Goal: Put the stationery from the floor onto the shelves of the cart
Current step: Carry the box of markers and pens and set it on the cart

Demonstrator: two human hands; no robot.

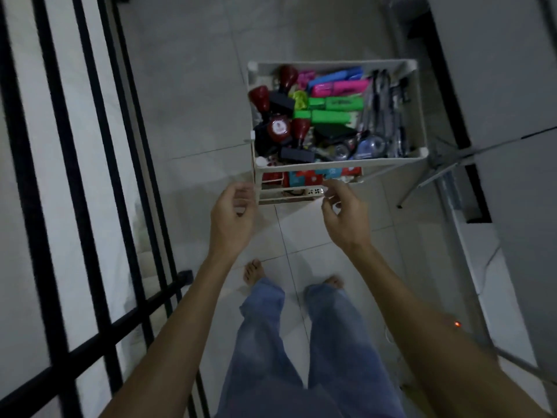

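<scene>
Two bare hands hover at frame centre, the left hand [233, 211] and right hand [343, 214] both with loosely curled fingers, each grip released and holding nothing. Just above them stands the white plastic cart [420, 116], its rectangular top shelf heaped with glossy stationery [328, 111]: blocky green and pink highlighters, round red-knobbed stamps, slim pens. Smooth pale tiles [193, 86] cover the floor.

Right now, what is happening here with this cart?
A person stands over a white cart, both hands empty and half open near its front edge. The left hand and right hand hold nothing. The top shelf is full of highlighters, stamps and pens. No stationery shows on the floor.
</scene>
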